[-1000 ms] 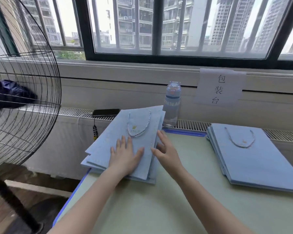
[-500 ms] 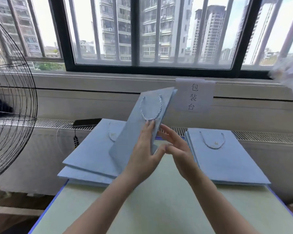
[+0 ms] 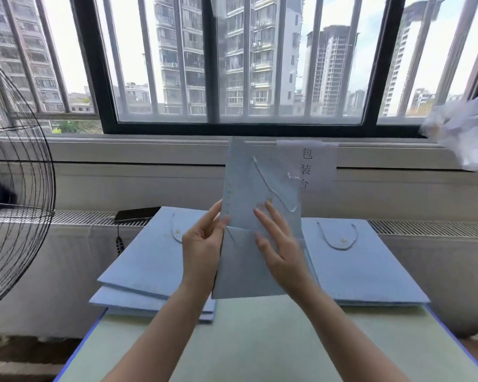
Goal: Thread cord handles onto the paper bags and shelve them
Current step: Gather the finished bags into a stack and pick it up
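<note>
The flat pale-blue paper bag (image 3: 244, 267) is upright above the green tabletop (image 3: 260, 340), between the left stack (image 3: 144, 260) and right stack (image 3: 364, 271). The left hand (image 3: 202, 249) pinches its edge; the right hand (image 3: 283, 256) presses straight fingers (image 3: 265, 224) on its face. Hold it steady and check the white cord handle (image 3: 271, 188) is seated.

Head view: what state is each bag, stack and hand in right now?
Held bag, folded flat, held upright, cord handle threaded.
Left hand, pinches the held bag's left edge.
Right hand, straight fingers pressed on the held bag's front.
Left stack, flat on the table, fanned unevenly.
Right stack, flat on the table, squared.
</note>
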A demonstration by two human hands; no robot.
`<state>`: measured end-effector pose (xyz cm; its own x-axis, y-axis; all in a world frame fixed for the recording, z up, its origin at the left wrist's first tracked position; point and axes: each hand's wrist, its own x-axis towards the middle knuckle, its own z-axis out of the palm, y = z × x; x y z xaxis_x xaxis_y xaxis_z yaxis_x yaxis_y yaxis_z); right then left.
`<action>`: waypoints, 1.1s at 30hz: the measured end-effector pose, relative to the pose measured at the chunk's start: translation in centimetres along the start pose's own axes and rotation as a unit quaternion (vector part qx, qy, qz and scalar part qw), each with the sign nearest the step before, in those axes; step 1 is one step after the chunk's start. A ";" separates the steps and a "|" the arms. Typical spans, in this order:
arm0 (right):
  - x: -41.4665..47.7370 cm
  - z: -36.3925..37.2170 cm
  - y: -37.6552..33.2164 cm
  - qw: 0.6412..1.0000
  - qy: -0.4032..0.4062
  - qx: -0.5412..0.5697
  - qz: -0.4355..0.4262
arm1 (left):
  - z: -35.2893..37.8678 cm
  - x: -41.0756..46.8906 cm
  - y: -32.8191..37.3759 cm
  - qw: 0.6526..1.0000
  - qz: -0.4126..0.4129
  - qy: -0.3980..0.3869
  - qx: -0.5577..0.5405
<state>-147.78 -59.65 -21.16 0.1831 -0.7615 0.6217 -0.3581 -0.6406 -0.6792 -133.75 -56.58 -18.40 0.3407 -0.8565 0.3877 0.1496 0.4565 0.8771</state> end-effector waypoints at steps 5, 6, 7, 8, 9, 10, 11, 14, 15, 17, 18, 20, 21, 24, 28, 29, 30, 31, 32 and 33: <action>-0.5 -0.8 1.8 0.995 0.034 -0.084 0.032 | -2.1 0.2 -2.4 0.977 -0.153 -0.015 -0.145; -0.7 -0.9 1.8 0.996 0.030 -0.083 0.034 | -2.3 0.3 -2.7 0.973 -0.165 -0.021 -0.159; -0.8 -0.9 1.7 0.996 0.024 -0.076 0.037 | -2.4 0.2 -2.9 0.972 -0.166 -0.025 -0.166; -0.9 -0.8 1.3 0.997 0.017 -0.065 0.041 | -2.4 0.1 -3.0 0.973 -0.157 -0.031 -0.166; -0.9 -0.7 0.9 0.998 0.007 -0.054 0.044 | -2.2 -0.1 -3.1 0.977 -0.138 -0.043 -0.159; -1.0 -0.5 0.4 0.998 -0.002 -0.044 0.048 | -1.7 -0.5 -2.9 0.982 -0.108 -0.059 -0.146; -1.0 -0.3 -0.1 0.998 -0.011 -0.026 0.053 | -1.0 -1.0 -2.8 0.987 -0.065 -0.081 -0.120; -0.6 -0.8 -1.5 0.990 0.028 0.109 0.085 | 2.0 -2.5 -3.1 0.983 0.082 -0.162 0.008; -0.4 -1.3 -1.7 0.983 0.070 0.142 0.094 | 3.0 -2.6 -3.8 0.974 0.118 -0.187 0.054; 0.1 -2.7 -1.1 0.967 0.180 0.134 0.117 | 4.7 -2.3 -5.4 0.948 0.172 -0.231 0.137; 0.4 -3.6 -0.3 0.960 0.219 0.118 0.129 | 5.4 -2.0 -6.4 0.932 0.190 -0.258 0.172; 0.7 -5.8 1.9 0.946 0.265 0.098 0.161 | 6.7 -1.3 -8.6 0.893 0.215 -0.309 0.248; 0.8 -6.9 3.0 0.940 0.274 0.096 0.182 | 6.8 -1.1 -9.5 0.876 0.217 -0.317 0.291; 0.8 -11.8 6.2 0.926 0.288 0.077 0.232 | 7.8 -0.6 -12.0 0.877 0.217 -0.260 0.341; 0.5 -17.7 9.4 0.930 0.243 0.056 0.272 | 9.2 0.5 -13.7 0.930 0.189 -0.078 0.305; 0.5 -18.7 10.3 0.928 0.228 0.062 0.288 | 9.7 0.8 -13.8 0.946 0.124 -0.074 0.289; 0.5 -19.5 11.2 0.923 0.219 0.068 0.308 | 10.4 0.9 -13.9 0.954 0.043 -0.103 0.277; 0.6 -20.0 12.1 0.919 0.213 0.071 0.325 | 11.0 1.0 -14.4 0.950 -0.025 -0.148 0.275; 0.7 -20.4 13.0 0.915 0.206 0.066 0.340 | 11.6 1.1 -14.9 0.936 -0.051 -0.201 0.284; 0.9 -20.6 14.0 0.913 0.200 0.054 0.351 | 12.2 1.1 -15.5 0.916 -0.043 -0.254 0.307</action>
<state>-171.42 -67.30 -22.05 -0.4130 -0.9056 0.0966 -0.1621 -0.0313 -0.9863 -147.01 -67.55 -28.09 -0.1477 -0.9555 0.2552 -0.4470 0.2947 0.8446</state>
